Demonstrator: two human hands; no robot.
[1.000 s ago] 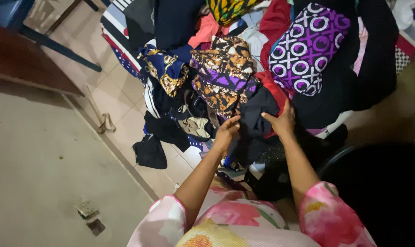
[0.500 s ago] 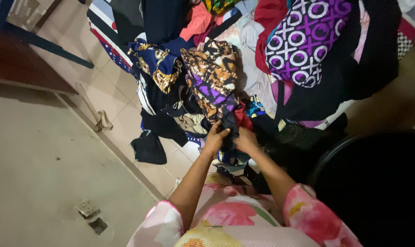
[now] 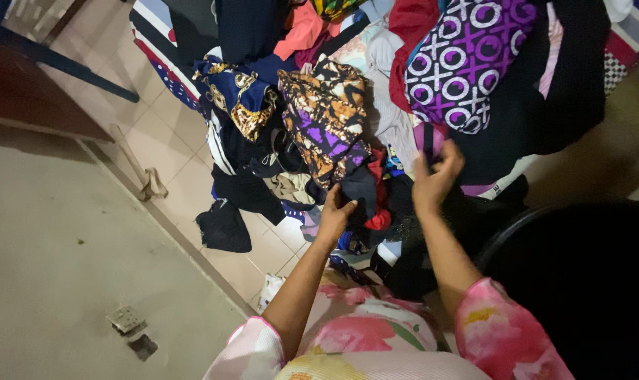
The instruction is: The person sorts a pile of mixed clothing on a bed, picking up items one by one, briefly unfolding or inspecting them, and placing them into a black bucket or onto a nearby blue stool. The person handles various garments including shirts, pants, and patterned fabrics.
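Observation:
A large heap of mixed clothes lies in front of me. My left hand (image 3: pixel 335 214) grips a dark navy garment (image 3: pixel 361 191) at the heap's near edge, beside a red piece (image 3: pixel 380 219). My right hand (image 3: pixel 437 176) is raised a little higher and pinches the edge of a striped purple cloth (image 3: pixel 426 138) below a purple fabric with white circles and crosses (image 3: pixel 467 63). An orange, black and purple patterned cloth (image 3: pixel 326 116) sits just above my left hand. My sleeves are pink and floral.
A blue and gold patterned garment (image 3: pixel 235 95) and dark clothes (image 3: pixel 224 225) spill onto the tiled floor (image 3: pixel 164 141) at left. A grey wall (image 3: pixel 59 232) runs along the left. A dark round basin or chair edge (image 3: pixel 580 281) is at lower right.
My hands were together on the dark garment; now my right hand has moved up and right to the striped purple cloth, while my left hand stays on the dark garment.

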